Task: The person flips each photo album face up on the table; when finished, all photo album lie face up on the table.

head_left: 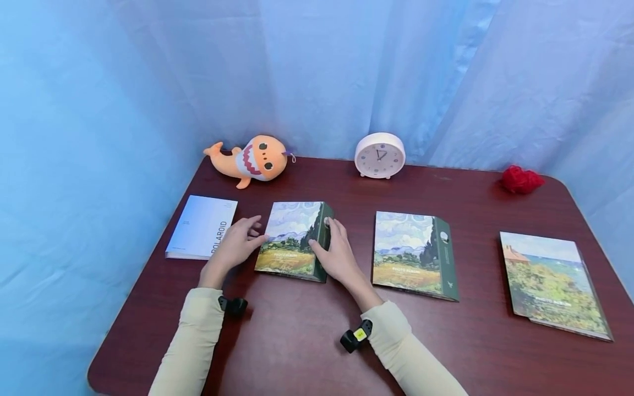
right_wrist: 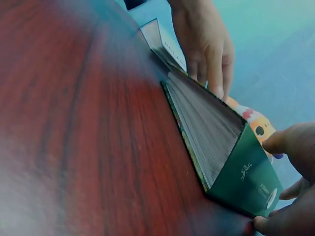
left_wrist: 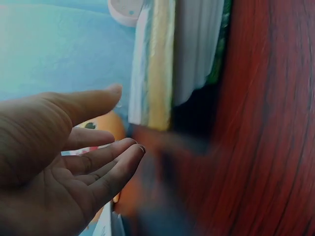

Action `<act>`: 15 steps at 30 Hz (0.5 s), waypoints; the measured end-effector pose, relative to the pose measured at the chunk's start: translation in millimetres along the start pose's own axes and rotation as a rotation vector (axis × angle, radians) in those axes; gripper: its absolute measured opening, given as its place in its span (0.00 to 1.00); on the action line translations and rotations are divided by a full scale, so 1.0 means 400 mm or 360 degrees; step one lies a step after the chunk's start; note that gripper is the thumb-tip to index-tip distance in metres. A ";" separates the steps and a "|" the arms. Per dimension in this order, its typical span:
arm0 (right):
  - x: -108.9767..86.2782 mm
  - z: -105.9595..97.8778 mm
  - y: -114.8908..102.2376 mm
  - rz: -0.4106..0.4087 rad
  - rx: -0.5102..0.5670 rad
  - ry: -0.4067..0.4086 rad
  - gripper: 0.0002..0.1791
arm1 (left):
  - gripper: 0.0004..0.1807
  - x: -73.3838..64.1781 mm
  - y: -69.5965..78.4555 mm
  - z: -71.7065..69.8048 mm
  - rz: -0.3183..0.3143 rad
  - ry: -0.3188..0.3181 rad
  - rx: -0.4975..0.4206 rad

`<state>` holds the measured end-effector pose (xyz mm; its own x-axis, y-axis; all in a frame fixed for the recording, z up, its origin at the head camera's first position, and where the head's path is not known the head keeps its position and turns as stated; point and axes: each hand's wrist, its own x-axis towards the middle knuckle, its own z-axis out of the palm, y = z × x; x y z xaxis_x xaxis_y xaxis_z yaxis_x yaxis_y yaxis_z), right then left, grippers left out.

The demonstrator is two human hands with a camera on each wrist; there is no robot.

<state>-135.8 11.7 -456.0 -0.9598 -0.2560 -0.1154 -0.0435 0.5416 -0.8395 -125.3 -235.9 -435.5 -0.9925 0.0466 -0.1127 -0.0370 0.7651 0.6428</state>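
Note:
A photo album (head_left: 292, 236) with a painted wheat-field cover and green spine lies on the table between the two hands. My right hand (head_left: 339, 253) grips it across the spine (right_wrist: 256, 172), thumb at the cover's edge and fingers at the spine's lower edge. At the album's left edge is my left hand (head_left: 236, 242), its fingers loosely spread and holding nothing. In the left wrist view, a gap shows between the left thumb (left_wrist: 101, 103) and the album's page block (left_wrist: 194, 49). A blue-white Polaroid album (head_left: 195, 225) lies partly behind the left hand.
A matching wheat-field album (head_left: 406, 253) lies to the right, and a seaside-cover album (head_left: 552, 283) farther right. Along the back stand an orange shark plush (head_left: 262, 159), a white clock (head_left: 380, 155) and a red crumpled item (head_left: 521, 180). Blue curtains (head_left: 317, 71) hang behind the table.

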 end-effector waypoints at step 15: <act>-0.011 0.004 0.007 0.0025 0.0093 0.0042 0.38 | 0.28 0.022 0.036 0.034 0.0012 -0.0046 0.0032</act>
<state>-131.4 12.8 -458.7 -0.9673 -0.2260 -0.1153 -0.0128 0.4975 -0.8674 -133.1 -215.8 -437.4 -0.9890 0.0709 -0.1297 -0.0267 0.7775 0.6283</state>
